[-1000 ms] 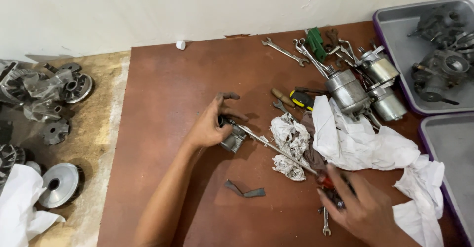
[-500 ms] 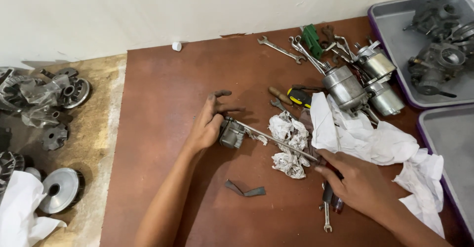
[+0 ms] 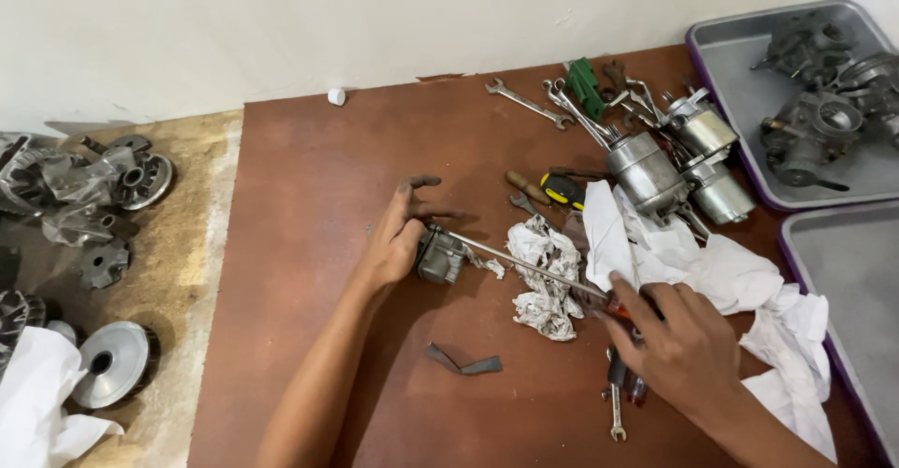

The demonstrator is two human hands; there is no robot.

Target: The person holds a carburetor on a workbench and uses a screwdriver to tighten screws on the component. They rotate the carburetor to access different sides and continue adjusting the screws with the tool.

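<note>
Mid-job: left hand (image 3: 393, 239) gripping small metal part (image 3: 440, 255); right hand (image 3: 679, 346), right of it, grasping screwdriver (image 3: 524, 264), tip at part. Part not yet opened.

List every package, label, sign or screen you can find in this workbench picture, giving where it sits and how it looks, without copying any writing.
None: no package, label, sign or screen shows.
Nearest to a container: grey tray with purple rim, top right, holding metal engine parts.
Second grey tray, right edge, below the first.
</note>
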